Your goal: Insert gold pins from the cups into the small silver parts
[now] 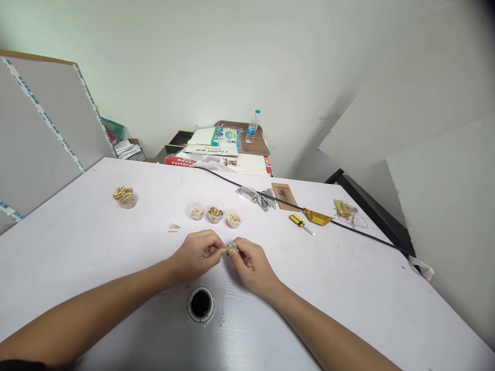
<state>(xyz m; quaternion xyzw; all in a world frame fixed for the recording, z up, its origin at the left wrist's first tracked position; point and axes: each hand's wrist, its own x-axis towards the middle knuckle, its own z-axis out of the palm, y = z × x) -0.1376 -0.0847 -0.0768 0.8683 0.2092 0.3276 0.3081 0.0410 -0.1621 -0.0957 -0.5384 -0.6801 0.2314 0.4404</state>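
Note:
My left hand [198, 256] is closed in a pinch on a thin brass-coloured pin [226, 249]. Its other end meets my right hand [252, 264], whose thumb and fingers are shut on a small shiny silver foil piece [232, 245]; the fingers hide most of it. Just beyond the hands stand three small clear cups [215, 215] with tiny brass parts. Several loose brass pins [174, 228] lie to the left, and farther off a fuller cup [126, 198] is heaped with brass pins. Nearer to me sits a round pot [200, 304] with dark contents.
A yellow-black screwdriver [302, 224], silver foil pieces [255, 196], a brown card [284, 197] and a bag of gold parts [345, 210] lie on the white table [367, 288]. A black cable [359, 233] with gold foil crosses it. A water bottle [252, 127] stands behind.

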